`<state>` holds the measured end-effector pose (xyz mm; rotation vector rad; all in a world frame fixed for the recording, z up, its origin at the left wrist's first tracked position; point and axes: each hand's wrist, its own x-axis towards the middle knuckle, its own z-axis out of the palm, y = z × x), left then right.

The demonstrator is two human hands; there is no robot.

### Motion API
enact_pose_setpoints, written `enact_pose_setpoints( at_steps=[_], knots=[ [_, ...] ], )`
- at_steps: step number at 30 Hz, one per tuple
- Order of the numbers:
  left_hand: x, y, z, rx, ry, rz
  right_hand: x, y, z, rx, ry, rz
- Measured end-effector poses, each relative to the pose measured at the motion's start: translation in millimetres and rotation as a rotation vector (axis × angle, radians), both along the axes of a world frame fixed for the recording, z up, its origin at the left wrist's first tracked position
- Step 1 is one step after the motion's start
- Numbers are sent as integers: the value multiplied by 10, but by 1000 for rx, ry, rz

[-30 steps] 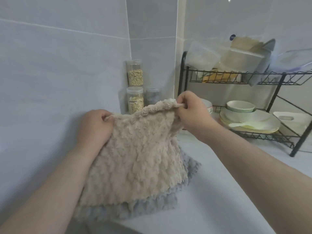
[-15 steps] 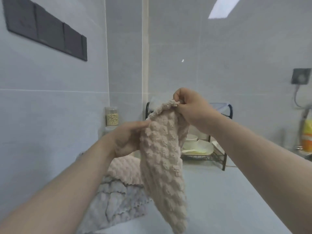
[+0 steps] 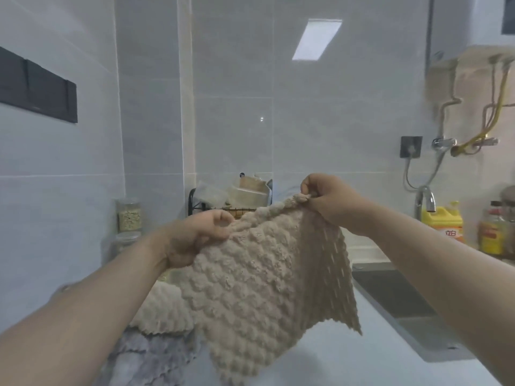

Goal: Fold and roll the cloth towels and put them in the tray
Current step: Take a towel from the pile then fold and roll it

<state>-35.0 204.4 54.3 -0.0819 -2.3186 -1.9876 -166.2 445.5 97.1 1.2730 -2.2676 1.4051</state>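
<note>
- Holding the beige towel (image 3: 267, 274) up in the middle of the frame, the person is letting it hang free above the counter (image 3: 334, 360), probably so that its own weight is pulling the cloth flat before a first fold.
- The right hand (image 3: 328, 201), right of centre and the higher of the two, is pinching a top corner between curled fingers and thumb. Gripping at a corner is giving it control of a straight edge.
- The left hand (image 3: 200, 235), left of centre and lower, is closing fingers and thumb on the same top edge further along. The edge is therefore slanting down to the left, and one lower corner is pointing at the bottom of the frame.
- A second beige towel (image 3: 164, 310) is lying on a grey towel (image 3: 147, 355) at the lower left, piled on the counter and seemingly waiting their turn.
- The tray is not showing anywhere I can make out. The dish rack (image 3: 191, 201) behind the hands is blurred and partly hidden, so the tray may be sitting out of frame.
- The sink (image 3: 395, 302) is opening at the right, just beside the hanging cloth, so the bare counter at lower centre is looking like the safer place to lay the towel.
- Folding appears to be only starting: no towel in view is folded or rolled.
</note>
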Motion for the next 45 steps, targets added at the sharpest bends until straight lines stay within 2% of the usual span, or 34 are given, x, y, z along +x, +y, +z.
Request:
enact_pose_setpoints(
  at_steps=[1, 3, 5, 6, 10, 12, 14, 19, 24, 26, 28, 30, 32, 35, 40, 45],
  knots=[
    [-76, 0, -15, -130, -52, 55, -91, 19, -52, 4, 16, -38],
    [-271, -21, -61, -579, -94, 188, -288, 36, -169, 10, 91, -142],
    [-441, -37, -84, -1018, -41, 340, -443, 36, -284, 9, 146, -227],
    [-532, -30, -92, -1121, 14, 423, -517, 45, -342, 10, 144, -256],
    [-682, 13, -87, -1074, 223, 634, -765, 102, -527, 43, 156, -322],
    [-639, 31, -141, -1088, 321, 605, -799, 158, -592, 29, 150, -330],
    [-547, 47, -293, -1142, 331, 519, -762, 231, -705, 47, 109, -280],
    [-351, -52, -1184, -1296, 58, 268, -544, 438, -1337, 403, -51, -71],
    [-98, 13, -1841, -1248, -198, 70, -314, 555, -1982, 851, -114, 8],
    [-37, 23, -1883, -1129, -237, 76, -265, 587, -2038, 831, -282, 101],
    [-65, 0, -1856, -1024, -213, 170, -287, 571, -2047, 634, -363, 69],
    [-116, 10, -1878, -1064, -223, 198, -364, 493, -2139, 617, -215, -76],
    [-152, 45, -1957, -1169, -241, 159, -361, 390, -2315, 741, -60, -145],
    [-182, 92, -2065, -1296, -290, 78, -362, 279, -2540, 977, 57, -117],
    [-258, 93, -2206, -1455, -394, 71, -630, 277, -2598, 1054, 168, -102],
    [-309, 86, -2153, -1427, -407, 63, -750, 270, -2633, 1000, 127, -54]
  ],
)
